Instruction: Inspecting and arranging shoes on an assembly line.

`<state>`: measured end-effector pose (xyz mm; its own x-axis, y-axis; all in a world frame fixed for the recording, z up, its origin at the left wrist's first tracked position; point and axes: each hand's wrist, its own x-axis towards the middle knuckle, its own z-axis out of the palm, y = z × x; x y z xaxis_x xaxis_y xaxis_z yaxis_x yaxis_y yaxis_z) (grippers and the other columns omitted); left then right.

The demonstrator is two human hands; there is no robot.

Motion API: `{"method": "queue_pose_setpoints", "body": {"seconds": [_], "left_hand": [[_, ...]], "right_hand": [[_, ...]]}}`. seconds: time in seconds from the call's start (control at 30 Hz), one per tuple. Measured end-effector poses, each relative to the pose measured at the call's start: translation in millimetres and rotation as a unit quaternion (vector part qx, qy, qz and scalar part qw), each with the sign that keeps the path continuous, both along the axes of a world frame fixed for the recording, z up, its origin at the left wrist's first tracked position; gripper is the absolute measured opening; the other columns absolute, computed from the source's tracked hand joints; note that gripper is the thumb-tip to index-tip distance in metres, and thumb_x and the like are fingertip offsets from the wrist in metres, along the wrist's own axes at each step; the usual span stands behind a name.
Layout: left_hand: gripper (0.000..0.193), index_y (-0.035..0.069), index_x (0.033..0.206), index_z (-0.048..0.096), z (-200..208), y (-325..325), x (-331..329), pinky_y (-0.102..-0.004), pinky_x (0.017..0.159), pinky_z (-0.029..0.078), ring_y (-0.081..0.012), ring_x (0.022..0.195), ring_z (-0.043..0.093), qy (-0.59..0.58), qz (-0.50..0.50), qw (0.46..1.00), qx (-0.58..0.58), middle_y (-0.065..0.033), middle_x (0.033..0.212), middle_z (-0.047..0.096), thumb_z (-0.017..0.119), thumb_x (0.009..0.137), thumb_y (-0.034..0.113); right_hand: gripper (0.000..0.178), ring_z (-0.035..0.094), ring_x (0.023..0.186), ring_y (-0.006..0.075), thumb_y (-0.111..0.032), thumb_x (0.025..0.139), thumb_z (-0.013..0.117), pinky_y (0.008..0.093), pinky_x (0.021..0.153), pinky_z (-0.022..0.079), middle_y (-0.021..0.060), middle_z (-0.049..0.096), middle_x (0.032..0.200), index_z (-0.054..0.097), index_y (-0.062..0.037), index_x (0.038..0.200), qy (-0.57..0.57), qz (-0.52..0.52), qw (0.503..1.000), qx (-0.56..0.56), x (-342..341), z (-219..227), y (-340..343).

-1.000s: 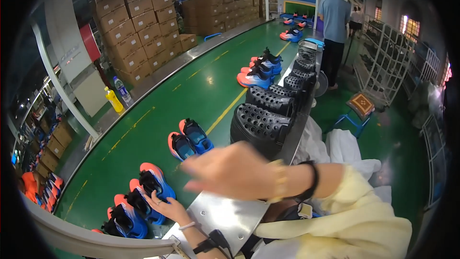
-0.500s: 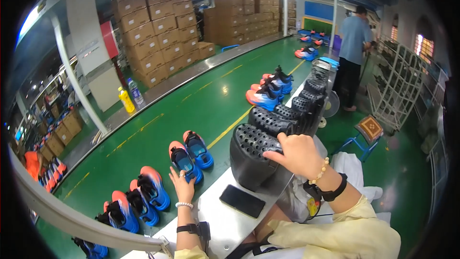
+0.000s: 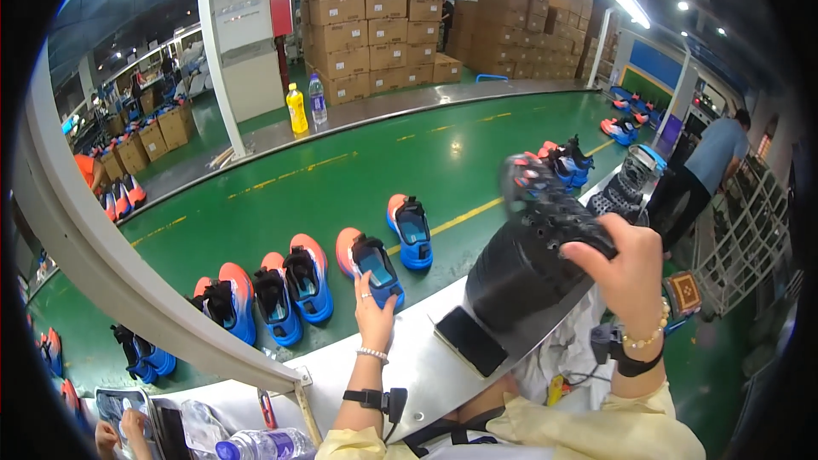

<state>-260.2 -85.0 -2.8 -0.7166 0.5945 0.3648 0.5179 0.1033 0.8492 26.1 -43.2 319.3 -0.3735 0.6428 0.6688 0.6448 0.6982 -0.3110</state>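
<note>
Blur smears the black piece point(image 3: 569, 215) at the right hand point(image 3: 629, 268); the picture's edges crop the clear bottle point(image 3: 277, 443) and boxes point(image 3: 336, 21).

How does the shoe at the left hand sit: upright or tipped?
Upright: the shoe at the left hand has its opening facing up, insole showing.

Black phone point(image 3: 471, 341) flat between left hand point(image 3: 375, 313) and right hand point(image 3: 629, 262). Well beyond left hand: yellow bottle point(image 3: 296, 111), clear bottle point(image 3: 319, 102), both 2 upright; stacked cartons point(image 3: 366, 30) behind. Purple-capped bottle point(image 3: 277, 443) lying nearer, left of left hand. Past right hand: 1 blue-shirted person point(image 3: 714, 153), white rack point(image 3: 741, 220).
</note>
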Motion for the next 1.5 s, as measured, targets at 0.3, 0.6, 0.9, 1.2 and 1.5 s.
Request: {"method": "queue_pose_setpoints", "body": {"seconds": [0.3, 0.6, 0.9, 1.2, 1.5], "left_hand": [[0.088, 0.010, 0.144, 0.030, -3.7, 1.8, -4.4, -0.0442, 0.107, 0.038, -0.0405, 0.131, 0.044, -0.078, -0.008, 0.995, 0.054, -0.0203, 0.147, 0.039, 0.079, 0.070, 0.003], [0.067, 0.009, 0.133, 0.040, -17.2, -2.4, -9.5, -0.0465, 0.100, 0.044, -0.0443, 0.127, 0.047, -0.035, 0.044, 0.998, 0.037, -0.0247, 0.150, 0.031, 0.075, 0.076, 0.007], [0.053, -0.002, 0.127, 0.050, -3.9, 2.7, -7.8, -0.0417, 0.102, 0.043, -0.0419, 0.127, 0.048, -0.104, 0.015, 0.994, -0.015, -0.0235, 0.153, 0.032, 0.067, 0.077, -0.003], [0.032, 0.002, 0.107, 0.057, -10.1, 7.6, -17.3, -0.0414, 0.102, 0.042, -0.0400, 0.129, 0.048, -0.064, 0.005, 0.997, 0.050, -0.0251, 0.151, 0.035, 0.070, 0.077, 0.002], [0.046, 0.007, 0.121, 0.052, -12.4, -2.7, -45.5, -0.0390, 0.113, 0.028, -0.0391, 0.140, 0.034, -0.061, -0.037, 0.995, 0.065, -0.0255, 0.153, 0.030, 0.061, 0.079, -0.007]], "right_hand": [[0.062, 0.069, 0.081, 0.0349, -0.058, 0.073, 0.073, 0.0421, 0.073, 0.054, 0.0209, 0.069, 0.081, 0.071, 0.0030, 0.085, -0.382, 0.166, 0.874, -0.252, -214.5, -130.1, 77.4], [0.046, 0.071, 0.093, 0.0281, -0.050, 0.074, 0.077, 0.0378, 0.078, 0.057, 0.0126, 0.073, 0.094, 0.075, -0.0075, 0.091, -0.349, 0.084, 0.916, -0.180, -306.8, -232.6, 79.7], [0.020, 0.071, 0.078, 0.0317, -0.021, 0.084, 0.061, 0.0427, 0.068, 0.058, 0.0178, 0.071, 0.082, 0.074, -0.0046, 0.082, -0.282, 0.069, 0.947, -0.136, -343.5, -311.8, 88.7], [0.045, 0.066, 0.084, 0.0429, -0.030, 0.086, 0.062, 0.0482, 0.076, 0.053, 0.0264, 0.068, 0.091, 0.057, 0.0057, 0.112, -0.158, 0.178, 0.917, -0.321, -289.5, -269.1, 72.1], [0.024, 0.067, 0.069, 0.0187, -0.018, 0.087, 0.069, 0.0320, 0.068, 0.052, 0.0098, 0.069, 0.078, 0.069, -0.0029, 0.105, 0.137, 0.221, 0.956, -0.138, 14.1, -44.8, 48.9]]}}
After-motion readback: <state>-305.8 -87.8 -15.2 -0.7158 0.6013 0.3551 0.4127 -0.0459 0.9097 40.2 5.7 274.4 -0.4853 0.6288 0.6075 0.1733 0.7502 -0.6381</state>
